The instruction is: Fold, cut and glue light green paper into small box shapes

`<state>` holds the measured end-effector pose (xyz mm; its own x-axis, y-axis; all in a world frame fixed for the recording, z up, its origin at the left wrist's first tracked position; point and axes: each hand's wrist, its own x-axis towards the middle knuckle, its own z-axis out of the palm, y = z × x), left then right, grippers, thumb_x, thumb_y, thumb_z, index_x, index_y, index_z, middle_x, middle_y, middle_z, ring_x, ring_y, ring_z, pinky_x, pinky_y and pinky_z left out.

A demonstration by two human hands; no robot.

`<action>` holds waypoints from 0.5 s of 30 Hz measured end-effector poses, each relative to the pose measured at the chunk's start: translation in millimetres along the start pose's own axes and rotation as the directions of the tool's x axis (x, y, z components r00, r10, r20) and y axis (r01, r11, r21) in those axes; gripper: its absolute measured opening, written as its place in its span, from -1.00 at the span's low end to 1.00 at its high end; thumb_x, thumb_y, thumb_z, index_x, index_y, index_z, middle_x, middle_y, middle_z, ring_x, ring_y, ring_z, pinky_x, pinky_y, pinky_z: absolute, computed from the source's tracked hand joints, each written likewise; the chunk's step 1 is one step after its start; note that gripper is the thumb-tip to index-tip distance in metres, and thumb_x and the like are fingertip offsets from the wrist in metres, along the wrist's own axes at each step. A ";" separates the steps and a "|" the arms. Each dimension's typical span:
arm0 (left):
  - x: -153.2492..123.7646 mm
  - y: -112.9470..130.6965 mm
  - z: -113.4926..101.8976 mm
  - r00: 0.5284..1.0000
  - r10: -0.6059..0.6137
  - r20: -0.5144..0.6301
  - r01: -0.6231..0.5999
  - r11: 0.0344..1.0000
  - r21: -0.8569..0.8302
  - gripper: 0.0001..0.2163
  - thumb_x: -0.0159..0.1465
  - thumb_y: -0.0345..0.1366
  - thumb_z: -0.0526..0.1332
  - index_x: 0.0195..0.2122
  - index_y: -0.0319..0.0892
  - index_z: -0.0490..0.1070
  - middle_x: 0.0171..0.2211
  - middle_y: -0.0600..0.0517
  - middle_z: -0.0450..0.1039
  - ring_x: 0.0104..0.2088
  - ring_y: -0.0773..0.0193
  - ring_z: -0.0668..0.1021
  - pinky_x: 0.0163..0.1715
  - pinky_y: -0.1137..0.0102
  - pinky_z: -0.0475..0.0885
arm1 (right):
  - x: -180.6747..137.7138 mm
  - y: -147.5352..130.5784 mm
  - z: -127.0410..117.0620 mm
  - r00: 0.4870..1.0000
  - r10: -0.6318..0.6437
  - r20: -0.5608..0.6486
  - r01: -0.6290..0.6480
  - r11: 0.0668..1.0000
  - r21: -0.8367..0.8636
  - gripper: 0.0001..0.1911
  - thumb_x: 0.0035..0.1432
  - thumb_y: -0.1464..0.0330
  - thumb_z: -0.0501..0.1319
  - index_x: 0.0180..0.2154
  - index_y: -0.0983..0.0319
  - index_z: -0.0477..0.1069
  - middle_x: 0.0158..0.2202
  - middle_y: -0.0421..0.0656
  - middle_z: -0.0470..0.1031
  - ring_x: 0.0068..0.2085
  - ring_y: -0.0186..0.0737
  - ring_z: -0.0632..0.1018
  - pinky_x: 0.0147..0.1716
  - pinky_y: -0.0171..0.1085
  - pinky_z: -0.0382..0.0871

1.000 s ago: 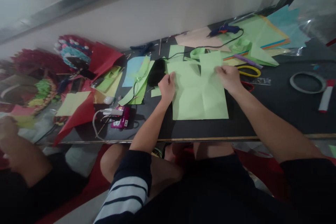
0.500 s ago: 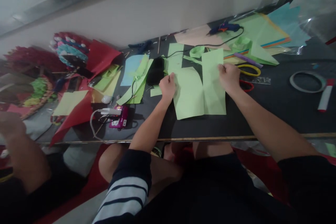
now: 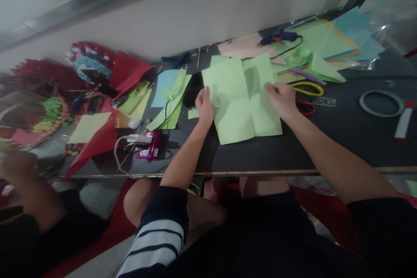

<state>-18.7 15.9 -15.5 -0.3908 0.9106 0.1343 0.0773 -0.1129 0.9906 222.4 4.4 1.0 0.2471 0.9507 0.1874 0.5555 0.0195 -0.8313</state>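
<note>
A creased light green paper sheet (image 3: 239, 104) lies on the black table (image 3: 325, 147), its far half lifted and buckled along a middle fold. My left hand (image 3: 204, 106) grips the sheet's left edge with the fingers curled round it. My right hand (image 3: 282, 100) pinches the right part of the sheet near its upper edge. Both forearms reach over the table's front edge.
Yellow-handled scissors (image 3: 308, 89) and red-handled scissors lie right of my right hand. A tape ring (image 3: 381, 102), a marker (image 3: 404, 119), a blue glue gun (image 3: 278, 35), coloured paper stacks (image 3: 325, 41), a pink device (image 3: 150, 145) and red paper (image 3: 97, 139) lie around. Another person's arm (image 3: 22, 182) is at the left.
The sheet lay flat and open, then was folded in at the middle; now its far half is raised and spread wider, and both hands have shifted slightly toward the wall.
</note>
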 end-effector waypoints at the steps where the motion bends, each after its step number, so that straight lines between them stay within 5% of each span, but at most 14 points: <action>1: 0.0 -2.0 1.0 0.998 -0.044 0.046 0.045 0.999 -0.024 -0.58 0.43 -0.12 0.31 -0.53 -0.10 0.22 -0.55 0.15 0.21 -0.50 0.36 0.28 -0.41 0.39 0.26 | 0.6 -0.5 -1.3 0.999 -0.024 -0.047 0.023 1.000 -0.010 -0.38 0.33 0.32 0.29 -0.63 0.11 -0.07 -0.62 -0.33 -0.12 -0.50 -0.32 0.09 -0.42 -0.21 0.04; 5: 0.8 -9.5 2.9 0.986 -0.093 0.138 0.075 0.989 0.128 -0.52 0.33 -0.18 0.41 -0.60 -0.11 0.16 -0.63 0.19 0.08 -0.56 0.39 0.17 -0.49 0.39 0.10 | 5.0 -1.9 -5.1 0.992 -0.041 -0.118 0.043 0.999 0.014 -0.41 0.33 0.22 0.30 -0.60 0.12 -0.01 -0.61 -0.33 -0.06 -0.48 -0.32 0.12 -0.42 -0.21 0.07; 10: -0.2 -3.9 -1.3 0.992 0.119 0.041 -0.125 0.961 0.248 -0.56 0.39 -0.31 0.34 -0.58 -0.10 0.17 -0.64 0.18 0.12 -0.53 0.35 0.21 -0.44 0.36 0.12 | 5.2 -6.4 -3.9 0.987 0.134 0.083 -0.132 0.991 -0.034 -0.42 0.18 0.26 0.45 -0.67 0.14 0.12 -0.66 -0.32 0.06 -0.51 -0.34 0.18 -0.44 -0.22 0.02; 15: -2.7 6.2 -2.7 0.989 0.142 -0.045 -0.123 0.949 0.290 -0.53 0.39 -0.42 0.33 -0.58 -0.09 0.11 -0.64 0.19 0.10 -0.53 0.33 0.22 -0.41 0.33 0.11 | -1.2 -17.1 -5.1 0.998 0.065 0.021 -0.065 0.997 -0.030 -0.46 0.24 0.38 0.36 -0.65 0.13 0.11 -0.68 -0.34 0.07 -0.52 -0.32 0.19 -0.39 -0.22 0.09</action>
<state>-19.6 11.7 -9.7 -0.4171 0.8665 0.2742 0.3873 -0.1035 0.9161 216.6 1.3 17.7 0.2662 0.9562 0.1217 0.5620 -0.0514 -0.8255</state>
